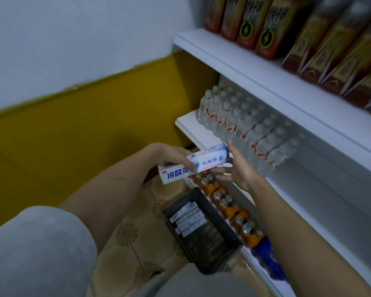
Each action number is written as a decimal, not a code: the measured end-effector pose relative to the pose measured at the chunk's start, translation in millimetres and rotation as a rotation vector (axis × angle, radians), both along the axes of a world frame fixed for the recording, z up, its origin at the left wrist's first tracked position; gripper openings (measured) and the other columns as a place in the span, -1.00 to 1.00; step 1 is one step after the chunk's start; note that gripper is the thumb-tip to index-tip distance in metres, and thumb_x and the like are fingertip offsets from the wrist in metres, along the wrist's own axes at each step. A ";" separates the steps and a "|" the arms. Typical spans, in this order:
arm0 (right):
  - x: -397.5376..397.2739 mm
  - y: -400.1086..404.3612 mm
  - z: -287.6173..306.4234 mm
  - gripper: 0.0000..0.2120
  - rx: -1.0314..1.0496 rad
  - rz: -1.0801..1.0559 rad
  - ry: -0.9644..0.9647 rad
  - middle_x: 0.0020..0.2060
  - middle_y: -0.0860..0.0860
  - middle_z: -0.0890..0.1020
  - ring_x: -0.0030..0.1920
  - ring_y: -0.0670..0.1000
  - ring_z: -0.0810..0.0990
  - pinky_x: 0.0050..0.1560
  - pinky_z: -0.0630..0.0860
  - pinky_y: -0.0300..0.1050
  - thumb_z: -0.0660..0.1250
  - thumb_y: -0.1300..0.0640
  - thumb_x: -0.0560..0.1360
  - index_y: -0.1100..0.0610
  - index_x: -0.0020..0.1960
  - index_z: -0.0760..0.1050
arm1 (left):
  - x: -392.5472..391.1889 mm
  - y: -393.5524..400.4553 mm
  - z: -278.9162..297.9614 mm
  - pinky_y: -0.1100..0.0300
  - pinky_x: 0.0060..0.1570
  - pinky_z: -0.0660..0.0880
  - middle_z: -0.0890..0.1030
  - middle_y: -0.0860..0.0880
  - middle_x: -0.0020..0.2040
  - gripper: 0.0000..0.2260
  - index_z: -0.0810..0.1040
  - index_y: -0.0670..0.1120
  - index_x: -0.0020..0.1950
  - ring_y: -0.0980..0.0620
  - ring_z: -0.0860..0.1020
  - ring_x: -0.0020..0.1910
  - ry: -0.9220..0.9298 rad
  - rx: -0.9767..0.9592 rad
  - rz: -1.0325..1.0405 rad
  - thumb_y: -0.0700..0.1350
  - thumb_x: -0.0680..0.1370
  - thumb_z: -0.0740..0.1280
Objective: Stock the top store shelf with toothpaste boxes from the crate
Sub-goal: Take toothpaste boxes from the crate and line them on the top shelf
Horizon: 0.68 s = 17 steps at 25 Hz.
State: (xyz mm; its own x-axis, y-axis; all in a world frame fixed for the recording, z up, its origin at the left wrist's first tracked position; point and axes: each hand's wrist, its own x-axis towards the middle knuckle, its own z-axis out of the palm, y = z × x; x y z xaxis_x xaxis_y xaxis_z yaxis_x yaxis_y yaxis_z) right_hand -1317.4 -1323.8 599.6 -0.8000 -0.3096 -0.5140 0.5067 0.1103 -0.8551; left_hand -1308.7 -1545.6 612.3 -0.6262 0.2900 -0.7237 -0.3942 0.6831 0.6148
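Grey-trousered knees (36, 249) lowest; left hand (169, 156) pinches white-blue cardboard toothpaste box (198, 162), right hand (239, 168) open, touching its end. Light, stiff, crushable; hold mid-length.

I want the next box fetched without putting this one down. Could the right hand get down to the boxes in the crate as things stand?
Probably yes. The right hand is open, only touching the held box, and the crate below has no lid over its boxes.
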 end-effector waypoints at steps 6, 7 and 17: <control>-9.9 10.6 20.1 -0.63 0.008 -0.056 0.088 0.03 0.18 0.66 -0.11 0.12 0.72 -0.11 0.66 -0.05 0.32 -0.04 0.57 0.12 0.29 0.40 | -17.2 15.1 28.8 0.17 -0.01 0.58 0.63 -0.03 0.13 -0.53 0.50 0.03 0.27 0.00 0.63 0.02 0.266 -0.140 -0.203 0.19 0.45 0.45; -12.1 14.5 21.3 -0.68 -0.042 -0.098 0.099 0.06 0.22 0.65 -0.08 0.13 0.72 -0.06 0.66 -0.03 0.33 0.04 0.58 0.16 0.27 0.42 | -18.0 18.1 35.4 0.16 0.03 0.57 0.63 -0.01 0.13 -0.50 0.49 0.07 0.30 0.03 0.63 0.02 0.267 -0.123 -0.182 0.28 0.45 0.39; -26.6 40.7 51.2 -0.81 -0.340 -0.279 0.172 0.06 0.22 0.65 0.05 0.13 0.68 0.05 0.63 -0.01 0.25 0.25 0.62 0.21 0.23 0.41 | -38.8 -14.6 75.0 0.03 0.07 0.57 0.56 -0.10 0.15 -0.56 0.52 -0.06 0.30 -0.04 0.57 0.01 0.053 0.231 0.228 0.18 0.54 0.33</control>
